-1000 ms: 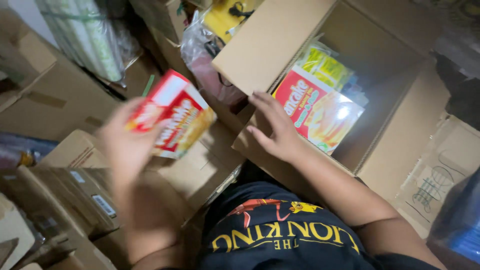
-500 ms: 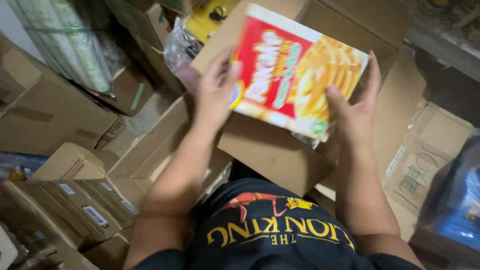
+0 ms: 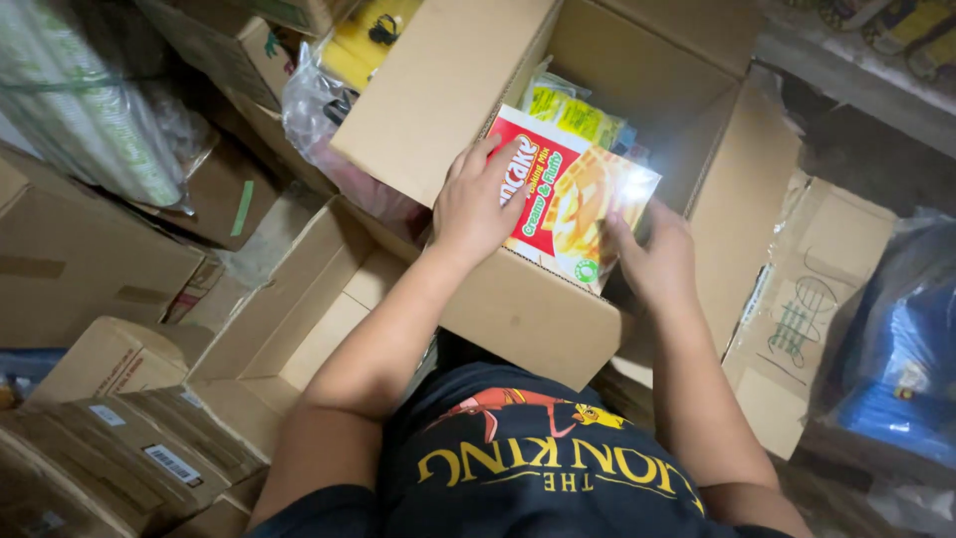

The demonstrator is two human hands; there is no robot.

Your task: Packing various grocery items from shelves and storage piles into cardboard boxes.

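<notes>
Both my hands hold a flat red and white food box [image 3: 570, 197] with a picture of golden pancakes, low inside a large open cardboard carton [image 3: 518, 309] in front of me. My left hand [image 3: 476, 204] grips the box's left edge. On the box's right edge rests my right hand [image 3: 652, 257], fingers curled around it. Behind the box, deeper in the carton, lie yellow-green packets [image 3: 573, 112]. The underside of the box is hidden by the carton's front wall.
Closed and open cardboard boxes [image 3: 95, 269] crowd my left side. A clear plastic bag with yellow items [image 3: 344, 60] sits beyond the carton's left flap. A blue plastic-wrapped bundle [image 3: 896, 349] stands at the right. A wrapped stack [image 3: 95, 100] leans at upper left.
My left hand brought the box from the left up over the carton, my right hand joined it, and both have lowered it down into the carton.
</notes>
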